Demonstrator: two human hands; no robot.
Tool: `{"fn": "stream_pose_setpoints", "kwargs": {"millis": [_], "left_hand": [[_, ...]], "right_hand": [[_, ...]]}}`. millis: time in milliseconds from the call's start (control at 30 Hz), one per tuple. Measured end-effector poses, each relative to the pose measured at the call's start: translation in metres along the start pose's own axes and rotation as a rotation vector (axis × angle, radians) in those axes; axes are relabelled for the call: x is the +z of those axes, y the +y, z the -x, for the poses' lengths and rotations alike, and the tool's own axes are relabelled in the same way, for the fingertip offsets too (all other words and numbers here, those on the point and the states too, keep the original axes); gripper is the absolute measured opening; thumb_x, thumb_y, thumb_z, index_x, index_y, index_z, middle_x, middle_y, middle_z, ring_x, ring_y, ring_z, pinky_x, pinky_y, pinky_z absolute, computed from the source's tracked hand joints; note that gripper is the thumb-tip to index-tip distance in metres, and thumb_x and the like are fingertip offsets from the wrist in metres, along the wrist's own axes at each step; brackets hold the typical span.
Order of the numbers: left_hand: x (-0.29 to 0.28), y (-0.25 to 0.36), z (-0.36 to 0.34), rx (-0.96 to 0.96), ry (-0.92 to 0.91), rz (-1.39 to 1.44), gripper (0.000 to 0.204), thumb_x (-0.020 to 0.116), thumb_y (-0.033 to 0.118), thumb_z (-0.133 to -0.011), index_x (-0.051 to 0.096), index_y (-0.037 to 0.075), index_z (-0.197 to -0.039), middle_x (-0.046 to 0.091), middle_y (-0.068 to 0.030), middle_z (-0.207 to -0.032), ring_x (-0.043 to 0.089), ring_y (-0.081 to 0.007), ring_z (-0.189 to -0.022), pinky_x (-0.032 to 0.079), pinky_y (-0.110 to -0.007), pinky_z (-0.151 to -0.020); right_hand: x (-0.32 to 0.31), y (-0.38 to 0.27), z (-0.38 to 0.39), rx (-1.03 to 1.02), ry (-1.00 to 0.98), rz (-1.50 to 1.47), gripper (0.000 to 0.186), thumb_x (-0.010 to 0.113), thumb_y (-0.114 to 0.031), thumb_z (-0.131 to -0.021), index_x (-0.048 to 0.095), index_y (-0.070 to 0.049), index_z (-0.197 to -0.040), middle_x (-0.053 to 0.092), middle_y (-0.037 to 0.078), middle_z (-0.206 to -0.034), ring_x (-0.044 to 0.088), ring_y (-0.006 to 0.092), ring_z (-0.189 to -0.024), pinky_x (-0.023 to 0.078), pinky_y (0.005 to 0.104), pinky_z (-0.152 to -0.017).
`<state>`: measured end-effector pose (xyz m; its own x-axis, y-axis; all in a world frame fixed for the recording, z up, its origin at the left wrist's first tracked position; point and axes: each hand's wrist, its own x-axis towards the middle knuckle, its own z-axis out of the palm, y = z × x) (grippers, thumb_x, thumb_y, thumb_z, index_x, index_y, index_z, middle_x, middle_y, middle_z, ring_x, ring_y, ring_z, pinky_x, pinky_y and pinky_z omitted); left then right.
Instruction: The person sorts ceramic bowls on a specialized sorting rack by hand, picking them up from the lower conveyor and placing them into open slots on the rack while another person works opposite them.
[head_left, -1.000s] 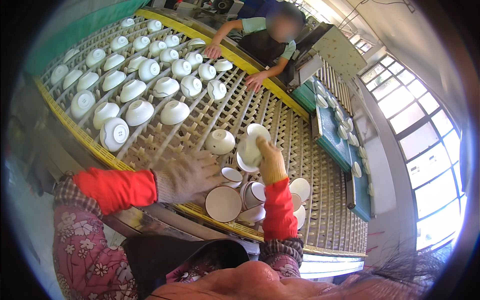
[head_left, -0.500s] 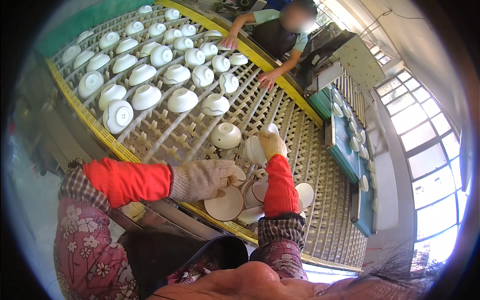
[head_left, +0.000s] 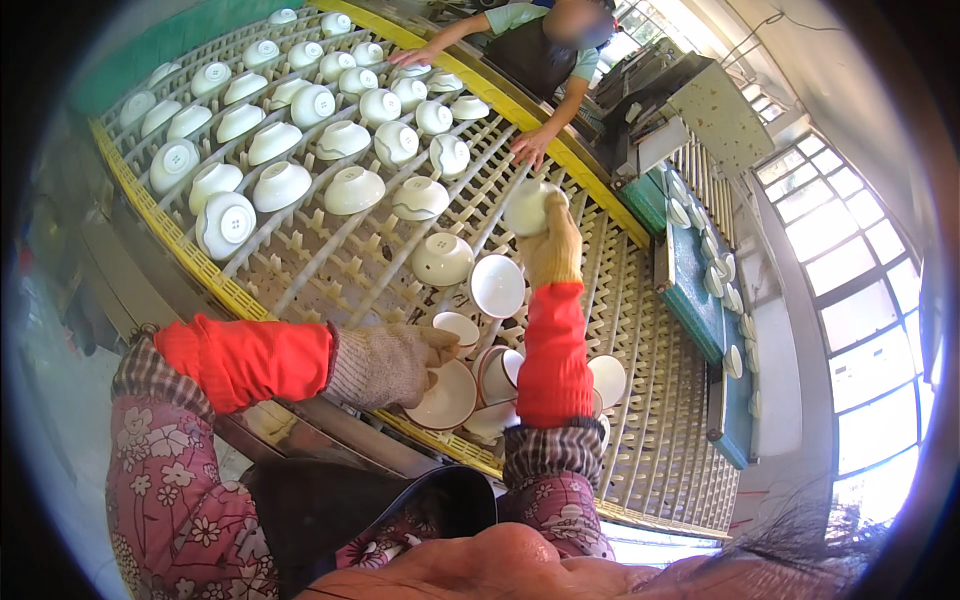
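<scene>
My right hand (head_left: 553, 245), in a knitted work glove, is closed on a white bowl (head_left: 525, 207) above the slatted conveyor (head_left: 330, 285). My left hand (head_left: 395, 362), gloved too, is over the near edge with thumb and fingers apart. Its fingers overlap a small white bowl (head_left: 457, 326), and its thumb lies by a larger brown-rimmed bowl (head_left: 447, 396); whether it grips either is unclear. An upright white bowl (head_left: 497, 286) sits beside an overturned bowl (head_left: 443, 259). More brown-rimmed bowls (head_left: 496, 375) cluster beside my right sleeve, partly hidden by it.
Rows of overturned white bowls (head_left: 282, 187) cover the conveyor's left and far parts. Yellow rails (head_left: 180, 235) edge it. Across it, a co-worker's hand (head_left: 533, 146) rests near the far rail. A green side belt (head_left: 690, 270) at right carries several bowls.
My right hand has moved away from me with a bowl, which now shows more fully. An upright bowl now stands where that hand was. My left hand and the nearby small bowl have shifted slightly left.
</scene>
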<state>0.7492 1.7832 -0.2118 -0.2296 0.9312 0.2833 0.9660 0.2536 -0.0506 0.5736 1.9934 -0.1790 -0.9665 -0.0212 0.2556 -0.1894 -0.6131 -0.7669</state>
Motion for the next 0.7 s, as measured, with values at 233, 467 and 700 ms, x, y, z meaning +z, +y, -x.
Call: {"fn": "stream_pose_setpoints", "kwargs": {"millis": [233,467,700], "left_hand": [[-0.043,0.010,-0.008,-0.345,-0.278,0.444,0.032,0.062,0.036,-0.088,0.069,0.005,-0.084,0.067,-0.0185,-0.079,0.067,-0.0365,-0.081,0.052,-0.047,-0.072],[-0.030,-0.024,0.014,-0.262,0.198,0.509,0.036,0.059,0.039,-0.091,0.073,0.006,-0.093,0.071,-0.0131,-0.091,0.069,-0.0299,-0.087,0.055,-0.038,-0.079],[-0.100,-0.064,0.093,-1.421,0.574,0.772,0.033,0.070,0.032,-0.079,0.068,0.008,-0.103,0.069,-0.0116,-0.092,0.068,-0.0314,-0.093,0.053,-0.039,-0.086]], "right_hand": [[-0.006,0.021,0.039,-0.006,-0.299,1.428,0.037,0.064,-0.038,-0.089,0.063,-0.001,-0.093,0.064,0.020,-0.085,0.062,0.0388,-0.081,0.047,0.0451,-0.078],[0.008,0.014,0.074,-0.309,-0.412,1.972,0.055,0.069,-0.039,-0.084,0.061,-0.002,-0.124,0.060,0.022,-0.125,0.057,0.0377,-0.121,0.036,0.0554,-0.110],[-0.009,0.007,0.090,0.056,-0.202,1.660,0.058,0.062,-0.033,-0.092,0.049,-0.008,-0.142,0.064,0.019,-0.127,0.063,0.0353,-0.115,0.047,0.0423,-0.102]]}}
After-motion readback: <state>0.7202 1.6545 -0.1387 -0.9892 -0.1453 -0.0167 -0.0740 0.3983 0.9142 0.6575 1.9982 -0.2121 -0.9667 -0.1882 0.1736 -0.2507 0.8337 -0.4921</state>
